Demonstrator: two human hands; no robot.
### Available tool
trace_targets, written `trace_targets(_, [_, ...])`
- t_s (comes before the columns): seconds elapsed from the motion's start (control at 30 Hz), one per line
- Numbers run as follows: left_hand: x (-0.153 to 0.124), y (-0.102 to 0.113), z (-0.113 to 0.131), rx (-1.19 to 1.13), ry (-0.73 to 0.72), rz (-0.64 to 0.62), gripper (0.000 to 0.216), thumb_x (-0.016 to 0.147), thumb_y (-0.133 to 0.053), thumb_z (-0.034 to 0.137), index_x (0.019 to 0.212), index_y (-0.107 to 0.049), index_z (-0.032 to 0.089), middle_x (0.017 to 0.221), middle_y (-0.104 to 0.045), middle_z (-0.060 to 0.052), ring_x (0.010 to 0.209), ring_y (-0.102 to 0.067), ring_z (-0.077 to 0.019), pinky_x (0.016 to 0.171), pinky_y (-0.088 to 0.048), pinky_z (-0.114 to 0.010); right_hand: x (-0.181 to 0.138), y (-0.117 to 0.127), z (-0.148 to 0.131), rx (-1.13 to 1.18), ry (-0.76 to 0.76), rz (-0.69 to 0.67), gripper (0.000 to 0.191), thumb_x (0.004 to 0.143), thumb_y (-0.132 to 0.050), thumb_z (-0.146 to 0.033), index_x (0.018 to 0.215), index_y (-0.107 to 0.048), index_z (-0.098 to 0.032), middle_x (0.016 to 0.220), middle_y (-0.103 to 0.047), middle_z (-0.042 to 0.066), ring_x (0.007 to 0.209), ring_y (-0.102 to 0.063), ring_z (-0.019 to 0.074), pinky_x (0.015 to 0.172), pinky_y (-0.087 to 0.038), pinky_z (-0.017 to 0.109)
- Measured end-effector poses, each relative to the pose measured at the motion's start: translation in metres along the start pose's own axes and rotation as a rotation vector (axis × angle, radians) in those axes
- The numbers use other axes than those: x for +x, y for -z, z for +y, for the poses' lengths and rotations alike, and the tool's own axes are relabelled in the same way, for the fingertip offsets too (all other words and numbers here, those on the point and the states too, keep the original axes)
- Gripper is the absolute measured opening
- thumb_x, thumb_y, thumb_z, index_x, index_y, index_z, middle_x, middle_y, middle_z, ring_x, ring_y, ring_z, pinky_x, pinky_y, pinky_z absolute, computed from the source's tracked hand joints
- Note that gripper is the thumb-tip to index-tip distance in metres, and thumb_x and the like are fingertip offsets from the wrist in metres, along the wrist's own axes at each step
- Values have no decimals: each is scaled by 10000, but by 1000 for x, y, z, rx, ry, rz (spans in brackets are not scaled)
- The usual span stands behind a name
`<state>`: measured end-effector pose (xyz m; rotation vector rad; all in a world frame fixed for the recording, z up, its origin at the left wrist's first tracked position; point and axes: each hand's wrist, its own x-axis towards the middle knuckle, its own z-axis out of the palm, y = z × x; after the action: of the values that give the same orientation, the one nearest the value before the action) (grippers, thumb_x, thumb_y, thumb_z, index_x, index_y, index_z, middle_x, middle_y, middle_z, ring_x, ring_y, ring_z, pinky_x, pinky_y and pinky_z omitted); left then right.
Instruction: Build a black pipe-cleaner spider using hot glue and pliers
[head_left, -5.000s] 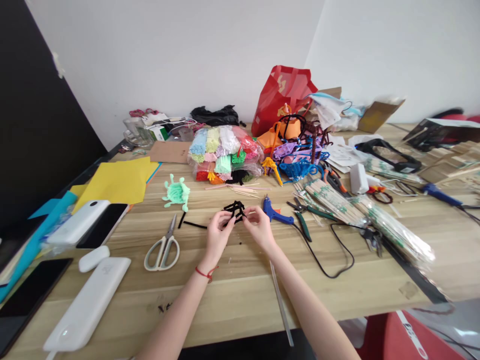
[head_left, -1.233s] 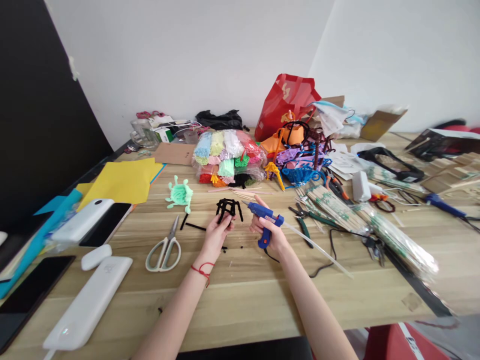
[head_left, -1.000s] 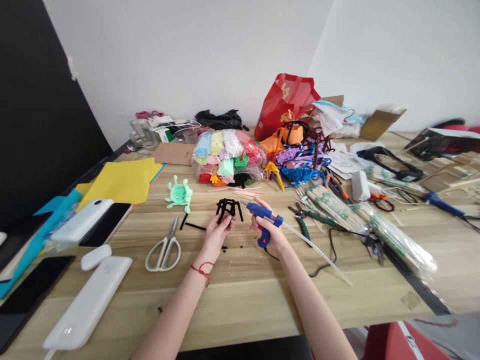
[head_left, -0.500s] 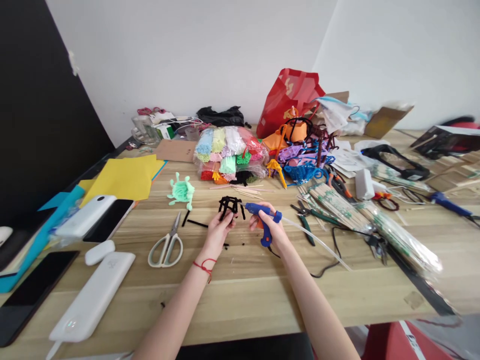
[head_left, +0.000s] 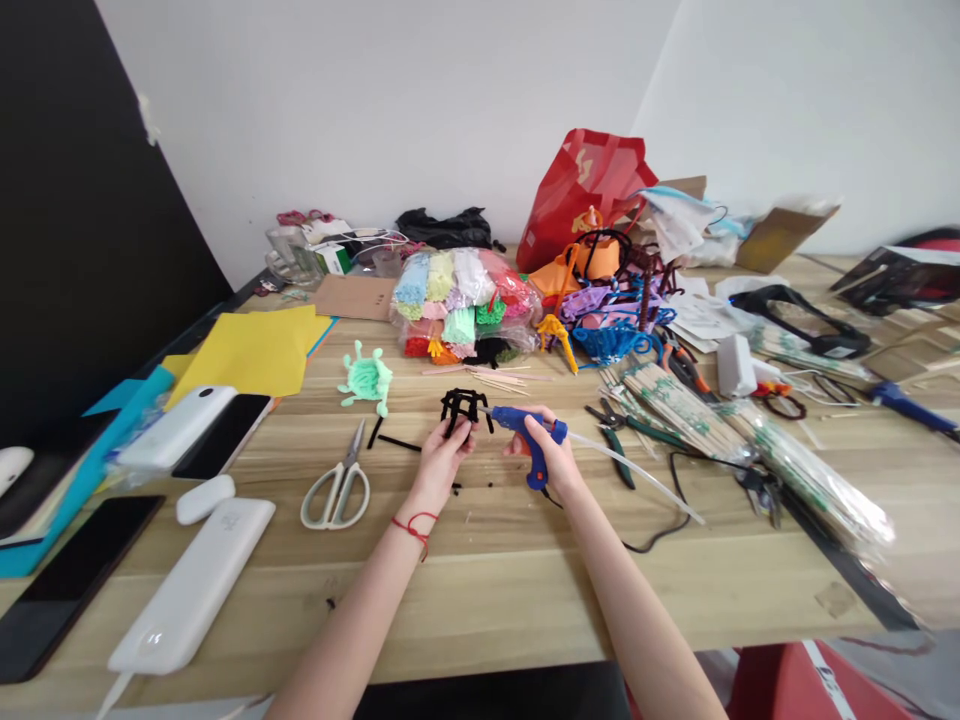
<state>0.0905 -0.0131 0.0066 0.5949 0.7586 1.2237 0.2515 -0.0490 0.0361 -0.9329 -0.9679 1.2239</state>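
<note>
Over the middle of the wooden table, my left hand [head_left: 444, 455] pinches a small black frame made of pipe cleaners [head_left: 463, 405]. My right hand [head_left: 547, 445] is wrapped round a blue hot glue gun [head_left: 517, 420], its nozzle pointing left at the black frame's right side. From the gun's back a long clear glue stick [head_left: 637, 475] slants down to the right. Left of my hands lie white-handled scissors [head_left: 337, 485] and cut black pipe cleaner pieces [head_left: 399, 442]. A mint-green pipe cleaner figure [head_left: 366, 378] rests behind the scissors.
Bagged colourful pipe cleaners [head_left: 465, 305] sit behind my hands, beside a heap of pipe cleaner pieces and a red bag [head_left: 585, 190]. Green-handled pliers [head_left: 616, 450] and packs of wooden sticks [head_left: 679, 410] lie right. Phones and a white power bank [head_left: 199, 590] lie left.
The whole view has shifted slightly. Both hands keep their grips, and the glue gun's nozzle stays beside the black frame.
</note>
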Motion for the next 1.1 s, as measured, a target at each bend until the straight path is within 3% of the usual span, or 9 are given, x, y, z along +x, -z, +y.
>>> trace_targets(0.1, [1,0,0,-9,-8,2,335,590,-808,230,858,-633,134,805,-693,-40,598,-564,-72,613,-421,-213,0,-2,-1,-14,35,39,309,755,-662,-400,995,-576,-227,597,-634,-30,583,-647,171,651,-531,325])
trace_targets(0.23, [0,-1,-1,-23,-9,2,328,581,-813,212,850,-640,135,808,-683,-33,635,-585,-83,626,-434,-215,-2,-7,-2,0,52,73,379,694,-725,-346,1005,-524,-266,892,-678,-2,725,-687,173,644,-508,269])
trace_targets(0.47, [-1,-2,-4,12,-12,-4,304,554,-824,214,806,-667,145,781,-674,-8,586,-568,-78,617,-454,-224,-4,-8,0,38,-23,-13,338,722,-695,-371,985,-509,-268,722,-622,-33,759,-692,202,633,-504,276])
trace_targets(0.87, [-3,-3,-3,95,-20,-13,354,559,-819,241,878,-696,147,792,-682,-19,572,-560,-82,602,-443,-233,-2,-7,3,88,-34,24,379,718,-707,-384,1011,-494,-277,714,-638,-24,877,-689,243,666,-515,304])
trace_targets(1.1, [-1,-3,-4,116,-6,-3,382,551,-820,261,887,-687,138,750,-679,-12,561,-568,-83,596,-443,-228,-2,-7,4,22,23,49,374,716,-704,-379,1013,-513,-255,788,-639,-13,741,-655,179,656,-505,283])
